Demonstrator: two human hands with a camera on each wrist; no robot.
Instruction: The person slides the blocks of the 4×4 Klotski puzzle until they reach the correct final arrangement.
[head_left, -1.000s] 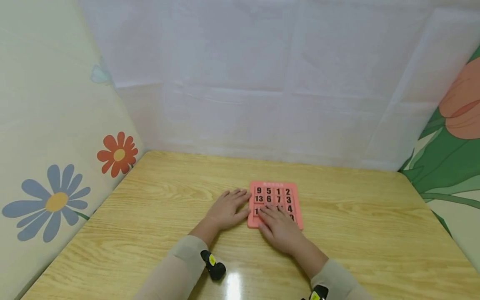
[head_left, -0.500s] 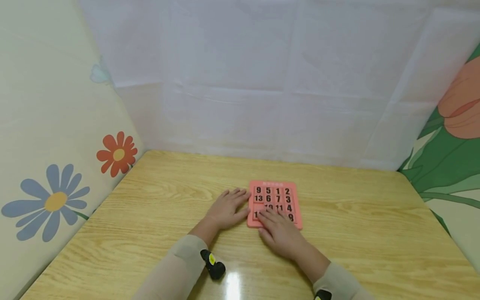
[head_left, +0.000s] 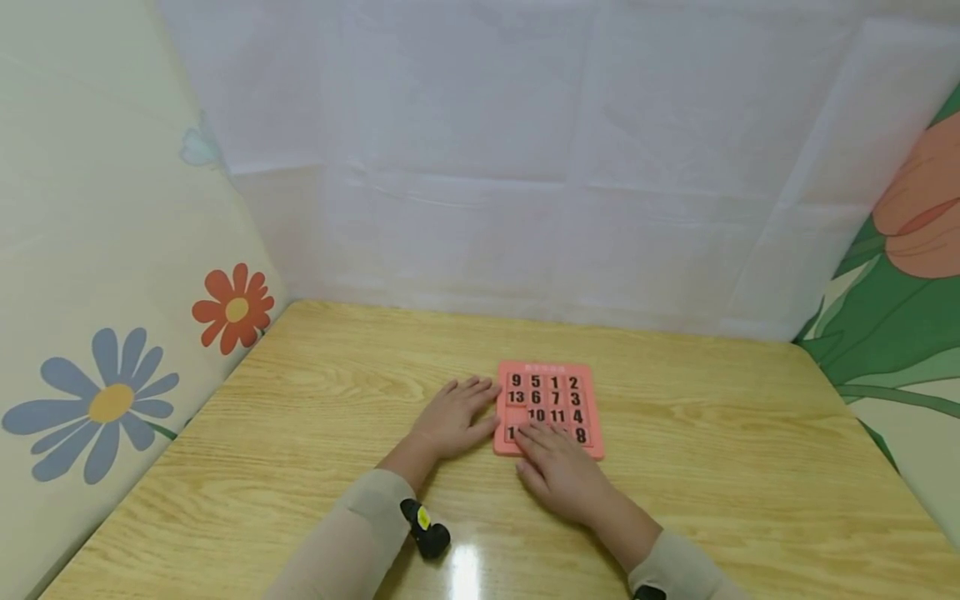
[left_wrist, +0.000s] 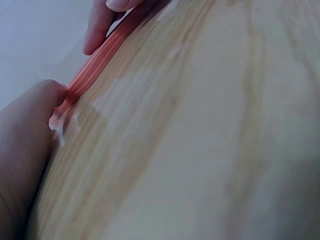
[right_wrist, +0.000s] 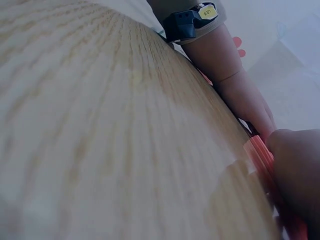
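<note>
A pink number slide puzzle [head_left: 592, 400] lies flat on the wooden table, its black-numbered tiles in four rows. One tile space [head_left: 516, 414] stands vacant at the left of the third row. My left hand [head_left: 450, 423] lies beside the puzzle, fingers extended, with fingertips and thumb against its left edge. In the left wrist view the thumb [left_wrist: 30, 120] touches the pink side near a corner. Across the nearest row rests my right hand [head_left: 566, 473], its fingertips on the tiles there. It hides some of that row's numbers; the 8 [head_left: 581, 435] shows.
The wooden table [head_left: 720, 467] extends around the puzzle. A white cloth [head_left: 480, 167] hangs behind it, with flower-printed panels [head_left: 90, 250] at the left and right. A small black device [head_left: 427, 531] sits at my left cuff.
My right fingertips have drawn slightly toward me. The leftmost tile under them has slid down into the nearest row, leaving the space above it. My left hand stays in place.
</note>
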